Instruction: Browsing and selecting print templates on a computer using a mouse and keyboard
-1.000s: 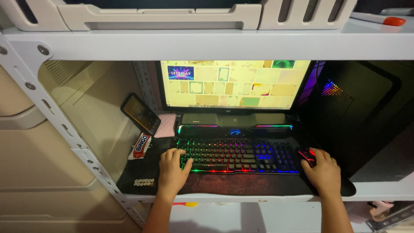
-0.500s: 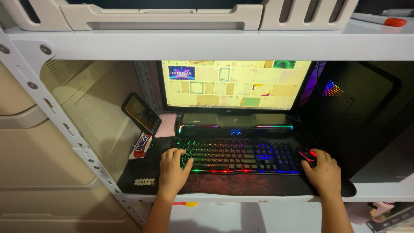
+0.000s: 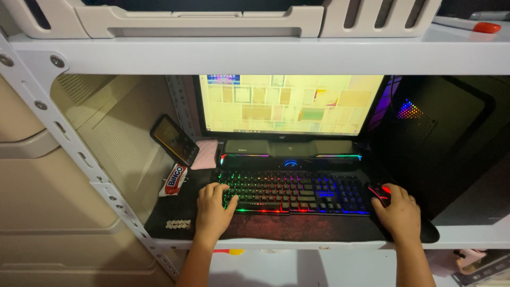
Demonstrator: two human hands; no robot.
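Observation:
A black keyboard (image 3: 297,192) with rainbow backlit keys lies on a dark desk mat (image 3: 297,227). My left hand (image 3: 212,212) rests on the keyboard's left end, fingers spread over the keys. My right hand (image 3: 399,212) lies over a black mouse (image 3: 379,192) with red lights at the keyboard's right end. A lit monitor (image 3: 289,104) stands behind, showing a pale page with several tiles. A black soundbar (image 3: 291,154) with a coloured light strip sits between monitor and keyboard.
A phone (image 3: 174,140) leans tilted at the left, beside a pink cloth (image 3: 205,154) and a red and white snack wrapper (image 3: 175,178). A dark computer case (image 3: 441,133) with coloured fan light stands right. A white metal shelf (image 3: 255,53) spans overhead, with a slanted white upright (image 3: 79,154) at left.
The page on the monitor has scrolled, so the tiles sit in different places. Both hands stay where they were on keyboard and mouse.

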